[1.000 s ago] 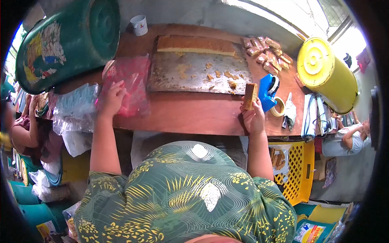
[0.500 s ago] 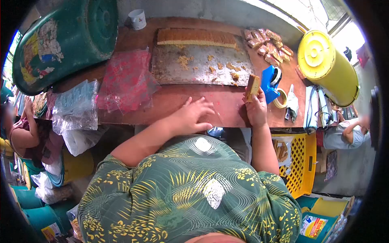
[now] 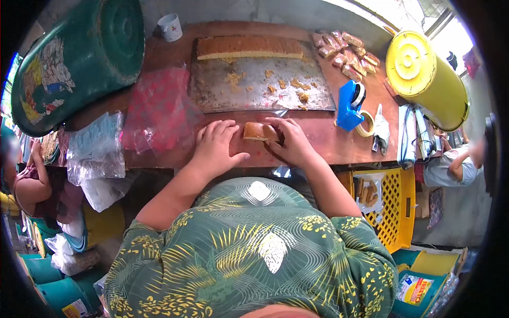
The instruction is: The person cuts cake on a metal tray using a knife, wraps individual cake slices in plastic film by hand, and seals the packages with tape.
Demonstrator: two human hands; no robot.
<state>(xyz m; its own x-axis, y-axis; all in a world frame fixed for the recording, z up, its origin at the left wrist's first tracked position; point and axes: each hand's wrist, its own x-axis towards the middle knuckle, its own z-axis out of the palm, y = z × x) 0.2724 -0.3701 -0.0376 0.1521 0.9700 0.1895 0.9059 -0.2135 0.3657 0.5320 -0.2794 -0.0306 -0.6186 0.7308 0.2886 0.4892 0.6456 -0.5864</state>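
Between my two hands, near the table's front edge, is a slice of cake (image 3: 259,131) with a brown top and paler sides. My right hand (image 3: 289,140) grips its right end between thumb and fingers. To the left of the slice, my left hand (image 3: 216,146) rests on the table with fingers stretched and thumb apart, holding nothing. Beyond them lies a metal baking tray (image 3: 254,95) scattered with crumbs, a long row of cake (image 3: 249,47) along its far side. Several wrapped cake slices (image 3: 350,53) are piled at the tray's right.
A blue tape dispenser (image 3: 348,108) and a tape roll (image 3: 366,124) stand on the right. Plastic sheets (image 3: 159,108) and clear bags (image 3: 95,146) lie left. A green drum (image 3: 74,69), a yellow bin (image 3: 424,79), a white mug (image 3: 169,27) and a yellow crate (image 3: 397,212) surround the table.
My right hand has brought the cake slice left and down, from beside the tape dispenser to the table in front of me. My left hand has shifted left and spread its fingers.
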